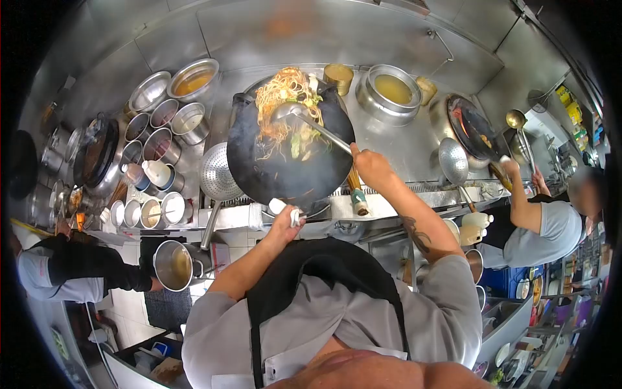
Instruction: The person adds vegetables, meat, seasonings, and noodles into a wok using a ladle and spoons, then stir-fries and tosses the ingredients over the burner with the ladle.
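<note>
A large black wok sits tilted over the stove in front of me, with steam rising from it. Noodles with green vegetables lie up against its far side. My right hand is closed around the handle of a metal ladle, whose bowl rests on or just over the noodles. At the wok's near edge, my left hand is closed on a folded white cloth. Whether the fingers also grip the wok's rim through the cloth is hidden.
A perforated strainer lies left of the wok, beside several metal containers. A pot of yellowish liquid stands to the right, near another strainer. Co-workers are at both sides, the right one at another wok. A brush lies by the front edge.
</note>
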`<state>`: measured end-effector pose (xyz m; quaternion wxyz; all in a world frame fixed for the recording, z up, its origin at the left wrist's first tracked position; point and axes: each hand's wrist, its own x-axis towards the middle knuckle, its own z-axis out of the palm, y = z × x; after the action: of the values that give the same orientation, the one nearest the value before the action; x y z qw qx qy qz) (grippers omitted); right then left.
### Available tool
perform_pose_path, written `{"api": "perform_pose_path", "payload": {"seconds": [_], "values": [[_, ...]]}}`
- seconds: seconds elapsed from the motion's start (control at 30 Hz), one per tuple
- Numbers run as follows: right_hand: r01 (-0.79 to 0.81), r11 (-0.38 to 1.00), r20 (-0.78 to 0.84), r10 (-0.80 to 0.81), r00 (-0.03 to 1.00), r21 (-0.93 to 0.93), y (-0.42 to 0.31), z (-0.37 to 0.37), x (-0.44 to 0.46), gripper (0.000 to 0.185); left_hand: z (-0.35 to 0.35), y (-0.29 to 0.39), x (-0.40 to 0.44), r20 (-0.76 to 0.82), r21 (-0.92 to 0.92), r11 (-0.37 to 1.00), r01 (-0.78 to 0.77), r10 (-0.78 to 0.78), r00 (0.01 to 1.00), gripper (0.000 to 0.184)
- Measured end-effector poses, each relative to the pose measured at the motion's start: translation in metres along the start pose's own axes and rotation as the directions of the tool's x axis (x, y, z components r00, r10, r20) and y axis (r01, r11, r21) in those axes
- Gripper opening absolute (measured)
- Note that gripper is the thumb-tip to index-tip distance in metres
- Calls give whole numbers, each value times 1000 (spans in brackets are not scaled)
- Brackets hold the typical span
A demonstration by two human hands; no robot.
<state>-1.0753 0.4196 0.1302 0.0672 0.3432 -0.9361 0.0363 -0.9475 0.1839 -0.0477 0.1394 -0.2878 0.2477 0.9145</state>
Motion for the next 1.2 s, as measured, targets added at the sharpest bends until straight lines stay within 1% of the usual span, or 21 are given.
{"api": "perform_pose_path", "payload": {"seconds": [0.03, 0.1, 0.17, 0.23, 0.33, 0.43, 0.53, 0.63, 0.67, 0.7, 0.77, 0.8, 0.83, 0.87, 0.97, 1.0, 1.03, 1.07, 1.1, 1.13, 1.2], "values": [[16, 1000, -7, -15, 1000, 2, -2, -2, -2, 33, 1, 2, 9, 4, -17, 998, -54, 54, 999, 7], [-14, 1000, 103, 11, 995, 23, -9, -13, -2, 38, 36, 41, 20, -65, -66, 997, -36, 32, 997, 7], [-30, 997, 224, 13, 974, 71, -16, -25, -11, 40, 35, 68, 55, -19, -37, 991, -127, 126, 992, 11], [-39, 990, 318, -6, 948, 136, -8, -42, -17, 38, 65, 75, 26, -71, -47, 997, -67, 64, 995, 12], [42, 919, 287, -166, 943, 392, 13, -41, -30, 39, 71, 91, 33, -84, -67, 998, -8, 3, 996, 11], [-118, 903, 432, -80, 899, 413, -6, -59, -23, 38, 73, 95, 32, -126, -82, 997, -13, 3, 992, 9], [-45, 909, 420, -147, 896, 415, 14, -45, -26, 37, 92, 80, -9, -129, -57, 998, -17, 9, 992, 8], [-177, 867, 463, -68, 884, 465, 14, -45, -6, 30, 93, 88, 0, -169, -64, 998, -11, 0, 986, 8], [-194, 866, 490, -67, 869, 462, 10, -46, 6, 28, 86, 97, 13, -98, -89, 996, 12, -21, 995, 9], [-216, 881, 493, -22, 870, 421, 5, -43, 13, 28, 77, 95, 26, -118, -112, 992, -57, 44, 992, 10], [-256, 908, 486, 68, 871, 333, 3, -36, 23, 28, 34, 70, 40, 90, -27, 989, -148, 150, 985, 13], [-175, 939, 363, 59, 930, 296, 11, -22, 23, 29, 23, 54, 41, -7, -35, 999, -11, 11, 1000, 14], [-97, 965, 239, 37, 970, 245, 20, -1, 22, 30, 13, 32, 34, -27, 43, 995, -86, 87, 996, 15], [-25, 983, 112, 5, 994, 181, 27, 9, 21, 31, -7, 11, 32, -6, -19, 999, -46, 46, 999, 14], [-85, 992, 95, 76, 993, 98, 14, -16, 14, 29, 3, 14, 10, -14, 46, 998, 35, -34, 999, 8], [-15, 996, 33, 13, 999, 88, 17, -13, 11, 29, 10, 24, 18, -3, -9, 1000, 1, -1, 1000, 7], [-22, 996, 47, 17, 999, 90, 20, -12, 6, 29, 21, 42, 33, 1, -65, 997, -33, 34, 999, 8], [-29, 995, 62, 24, 998, 93, 19, -14, 1, 30, 17, 59, 56, 104, -79, 995, -52, 60, 993, 8], [-36, 995, 74, 29, 997, 91, 18, -19, -4, 30, 26, 73, 67, 82, 44, 989, -138, 134, 988, 7], [-32, 995, 86, 24, 996, 95, 15, -30, -9, 31, 41, 86, 70, -16, -46, 995, -88, 87, 996, 4], [-24, 995, 103, 13, 995, 100, 8, -55, -20, 32, 46, 99, 89, 32, -21, 997, -74, 74, 997, 3]]}}
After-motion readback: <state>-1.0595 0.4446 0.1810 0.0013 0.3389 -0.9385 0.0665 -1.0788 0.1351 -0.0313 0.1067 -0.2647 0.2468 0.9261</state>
